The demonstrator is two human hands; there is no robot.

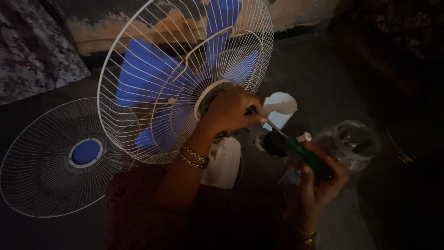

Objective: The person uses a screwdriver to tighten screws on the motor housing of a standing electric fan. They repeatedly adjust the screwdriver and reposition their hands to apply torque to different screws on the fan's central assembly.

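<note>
A white wire fan guard (152, 78) with blue blades (143, 74) behind it is tilted up in front of me. My left hand (231, 111) grips the motor housing at the back of the guard's hub. A green-handled screwdriver (307, 157) is held in my right hand (319, 180), its metal shaft pointing up-left to the motor under my left hand's fingers. Bangles circle my left wrist (194, 156).
The fan's detached front grille (60, 157) with a blue centre disc lies flat on the dark floor at left. A clear plastic jar (354, 143) holding small parts lies at right. The white fan base (226, 162) sits below the motor. Patterned cloth is at top left.
</note>
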